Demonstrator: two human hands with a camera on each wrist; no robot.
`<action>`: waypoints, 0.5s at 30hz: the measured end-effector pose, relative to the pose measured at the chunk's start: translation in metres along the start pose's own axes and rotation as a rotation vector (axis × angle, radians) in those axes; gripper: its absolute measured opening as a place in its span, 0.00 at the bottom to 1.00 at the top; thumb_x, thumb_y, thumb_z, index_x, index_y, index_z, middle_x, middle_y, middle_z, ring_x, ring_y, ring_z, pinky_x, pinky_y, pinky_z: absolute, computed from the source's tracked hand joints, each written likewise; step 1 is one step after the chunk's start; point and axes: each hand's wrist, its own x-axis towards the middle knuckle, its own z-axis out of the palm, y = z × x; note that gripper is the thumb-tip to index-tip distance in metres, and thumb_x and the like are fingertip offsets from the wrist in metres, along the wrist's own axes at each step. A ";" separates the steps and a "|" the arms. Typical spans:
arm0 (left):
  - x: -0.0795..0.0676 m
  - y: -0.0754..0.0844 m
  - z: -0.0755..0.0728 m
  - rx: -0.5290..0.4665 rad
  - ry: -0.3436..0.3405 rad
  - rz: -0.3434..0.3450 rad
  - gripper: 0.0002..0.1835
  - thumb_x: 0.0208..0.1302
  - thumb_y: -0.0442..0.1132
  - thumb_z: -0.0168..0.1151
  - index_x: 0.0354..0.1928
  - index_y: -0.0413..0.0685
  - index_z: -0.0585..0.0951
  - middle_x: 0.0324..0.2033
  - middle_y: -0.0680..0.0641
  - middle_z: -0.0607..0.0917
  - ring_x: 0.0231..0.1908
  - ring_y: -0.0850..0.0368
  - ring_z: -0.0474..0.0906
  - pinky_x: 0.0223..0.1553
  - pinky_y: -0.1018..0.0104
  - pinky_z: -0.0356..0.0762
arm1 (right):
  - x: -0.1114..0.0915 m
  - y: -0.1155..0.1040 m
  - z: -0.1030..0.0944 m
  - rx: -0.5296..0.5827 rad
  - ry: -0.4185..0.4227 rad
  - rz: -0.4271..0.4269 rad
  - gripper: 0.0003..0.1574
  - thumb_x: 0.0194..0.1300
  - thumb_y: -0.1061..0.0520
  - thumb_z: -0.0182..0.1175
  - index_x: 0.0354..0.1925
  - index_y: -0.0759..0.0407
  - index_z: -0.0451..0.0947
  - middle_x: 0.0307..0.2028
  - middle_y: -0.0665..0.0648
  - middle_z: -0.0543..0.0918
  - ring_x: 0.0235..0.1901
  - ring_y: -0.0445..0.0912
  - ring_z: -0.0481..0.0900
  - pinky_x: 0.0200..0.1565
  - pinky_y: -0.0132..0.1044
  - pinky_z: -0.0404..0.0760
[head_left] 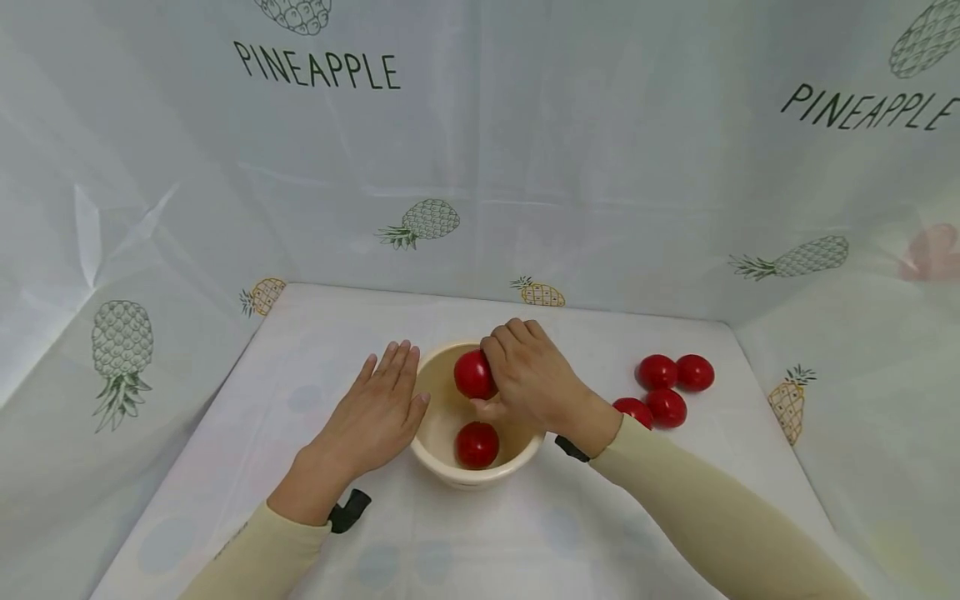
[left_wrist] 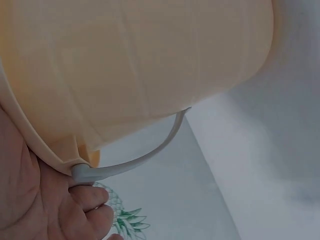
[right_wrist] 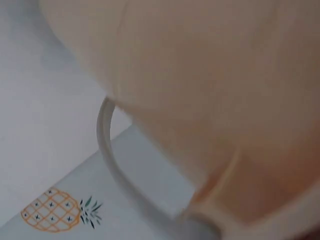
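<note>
A cream bucket (head_left: 435, 462) stands upright at the middle of the table. My right hand (head_left: 536, 375) reaches over its right rim and grips a glossy red ball (head_left: 474, 375) above the inside. Down in the bucket lies another red ball (head_left: 477, 445). The left hand (head_left: 378, 408) rests against the left rim, fingers straight and palm down. In the left wrist view, the palm (left_wrist: 20, 190) touches the rim beside the grey handle (left_wrist: 135, 162). The right wrist view holds the bucket wall (right_wrist: 200, 75) and the handle (right_wrist: 117, 170), while the right fingers are hidden there.
Several red balls (head_left: 667, 408) lie clustered on the table to the right, one partly covered by the right sleeve (head_left: 675, 492). The white table (head_left: 450, 550) is bounded by pineapple-print sheeting (head_left: 570, 167) at the back and sides.
</note>
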 end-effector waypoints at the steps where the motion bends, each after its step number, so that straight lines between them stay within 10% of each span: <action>1: 0.000 0.000 0.000 0.004 0.000 0.000 0.38 0.84 0.53 0.45 0.82 0.32 0.55 0.82 0.34 0.56 0.83 0.38 0.49 0.82 0.39 0.47 | 0.001 -0.003 0.002 0.005 -0.015 -0.003 0.37 0.59 0.30 0.60 0.46 0.60 0.78 0.40 0.56 0.82 0.43 0.51 0.76 0.47 0.44 0.76; 15: -0.001 0.002 0.002 0.005 0.009 -0.007 0.38 0.83 0.52 0.46 0.81 0.31 0.55 0.81 0.33 0.57 0.83 0.37 0.49 0.82 0.39 0.48 | 0.002 -0.017 0.021 0.007 -0.102 -0.019 0.39 0.60 0.28 0.56 0.47 0.61 0.78 0.40 0.56 0.83 0.42 0.51 0.75 0.46 0.43 0.76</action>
